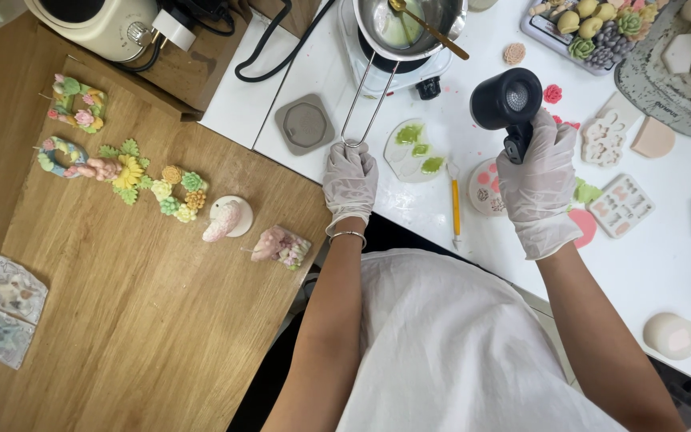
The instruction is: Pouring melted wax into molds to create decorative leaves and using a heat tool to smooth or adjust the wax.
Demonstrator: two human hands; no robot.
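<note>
the left hand, in a thin white glove with a bracelet at the wrist, is closed around the end of the long wire handle of a small steel pot that sits on a white hotplate at the far edge of the white bench; a gold spoon leans in the pot over a pale green liquid. the right hand, gloved too, grips the handle of a black heat gun, held upright with its round nozzle facing up toward the camera, above the bench and just right of the pot. between the two hands lie a white palette with green blobs and a yellow-handled tool, and a round pink-spotted mould is partly hidden behind the right hand. to the right sit pale silicone moulds, small pink flower pieces and a tray of succulent-shaped pieces. a grey square mat lies beside the wire handle, close to the left hand. on the wooden bench to the left, well apart from both hands, pastel flower arrangements are laid out, with a white bird figure on a disc and clear packets near the edge.
</note>
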